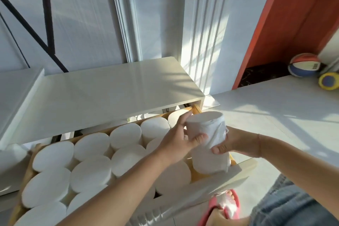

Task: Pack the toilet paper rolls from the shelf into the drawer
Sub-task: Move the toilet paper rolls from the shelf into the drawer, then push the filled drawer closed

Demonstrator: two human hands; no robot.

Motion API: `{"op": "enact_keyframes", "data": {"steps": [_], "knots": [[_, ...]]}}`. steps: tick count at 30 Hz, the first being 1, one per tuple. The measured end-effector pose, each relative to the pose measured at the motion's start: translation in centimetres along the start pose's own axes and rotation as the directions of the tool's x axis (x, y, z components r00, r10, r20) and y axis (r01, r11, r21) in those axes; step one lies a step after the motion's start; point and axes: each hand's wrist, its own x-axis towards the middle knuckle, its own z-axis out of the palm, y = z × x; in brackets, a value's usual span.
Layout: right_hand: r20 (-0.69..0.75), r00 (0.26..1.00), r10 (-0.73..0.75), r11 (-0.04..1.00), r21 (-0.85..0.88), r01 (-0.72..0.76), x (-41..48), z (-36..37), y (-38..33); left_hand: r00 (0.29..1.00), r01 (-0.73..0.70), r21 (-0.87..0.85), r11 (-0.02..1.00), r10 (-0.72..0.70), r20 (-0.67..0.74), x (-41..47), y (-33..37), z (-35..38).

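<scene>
Open pale drawer w/ wooden sides [244,168]: nearly full of upright white packed rolls [91,145]. Left hand [176,135] curled round side of white toilet paper roll w/ loose tail sheet [206,126], above drawer's right end. Right hand [236,143] wrapped round opposite side, thumb low. Prob. light, soft, squashable; best gripped gently by sides, tail tucked. Striped ball [304,66] far right.

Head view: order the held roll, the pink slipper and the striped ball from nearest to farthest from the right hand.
1. held roll: gripped by the right hand, above the drawer's right end.
2. pink slipper: on the floor, below the hand.
3. striped ball: far right, on the floor by the red panel.
</scene>
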Motion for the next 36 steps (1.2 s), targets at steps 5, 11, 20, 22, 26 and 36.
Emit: {"op": "enact_keyframes", "data": {"steps": [5,11,20,22,26,36], "knots": [[-0.081,0.996,0.036,0.978,-0.203,-0.052,-0.6,0.4,1.1,0.999,-0.038,0.081,0.996,0.040,-0.021,-1.4,-0.1,0.4],[0.033,0.999,-0.006,0.999,0.044,0.005,-2.3,0.7,0.1,0.989,-0.124,0.161,0.979,0.135,-0.061,-3.0,-0.5,2.1],[-0.266,0.924,0.275,0.951,-0.066,-0.302,-1.9,1.7,1.4,0.996,-0.006,0.246,0.969,-0.017,0.091,-4.6,-2.1,3.0],[-0.313,0.898,0.309,0.905,-0.192,-0.379,-1.5,2.1,1.5,0.995,0.024,0.273,0.962,-0.050,0.090,-4.4,-2.5,2.8],[-0.449,0.849,0.279,0.876,-0.244,-0.417,-1.2,2.5,2.0,0.998,-0.056,0.405,0.913,0.051,0.022,-4.2,-3.0,3.0],[-0.624,0.781,0.000,0.469,-0.690,-0.551,-0.5,4.4,2.1,0.999,-0.031,0.657,0.754,0.004,0.042,-2.7,-5.3,3.2]]}}
